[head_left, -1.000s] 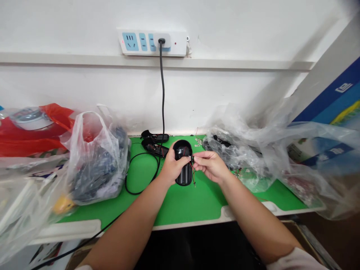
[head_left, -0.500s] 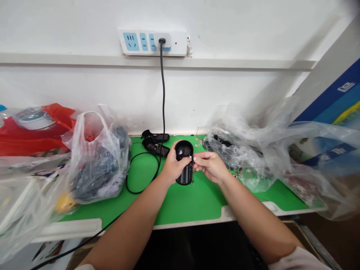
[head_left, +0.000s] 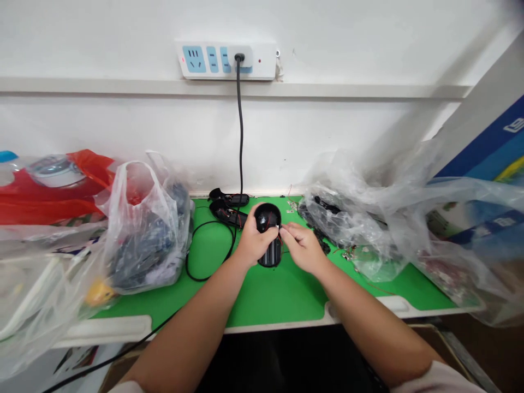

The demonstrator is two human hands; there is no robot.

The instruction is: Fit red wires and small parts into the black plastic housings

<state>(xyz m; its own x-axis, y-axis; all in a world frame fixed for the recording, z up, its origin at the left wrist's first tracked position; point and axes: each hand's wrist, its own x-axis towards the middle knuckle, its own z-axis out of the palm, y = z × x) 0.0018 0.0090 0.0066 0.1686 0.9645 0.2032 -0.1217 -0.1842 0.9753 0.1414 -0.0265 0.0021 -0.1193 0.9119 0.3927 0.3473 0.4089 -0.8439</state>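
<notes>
My left hand (head_left: 254, 243) is wrapped round a black plastic housing (head_left: 268, 213), with its thumb across the middle. The housing has a rounded hollow at the top and a ribbed, slot-like lower part. A small white piece shows beside the left thumb's tip, and a thin red wire runs inside the hollow. At the housing's right edge my right hand (head_left: 303, 245) pinches with thumb and forefinger, close to the white piece and more red wire. What lies between those fingertips is too small to make out.
Two similar black housings (head_left: 227, 212) with wires lie behind on the green tabletop (head_left: 282, 300). A black cable (head_left: 240, 131) hangs from a power strip (head_left: 268, 61) and loops at left. Plastic bags (head_left: 143, 240) stand left; a clear bag (head_left: 368, 218) with dark parts lies right, near small metal bits.
My right hand has turned and its fingers have curled in more at the housing's edge. The red wire that hung down at the right side now shows less. My left hand keeps its hold.
</notes>
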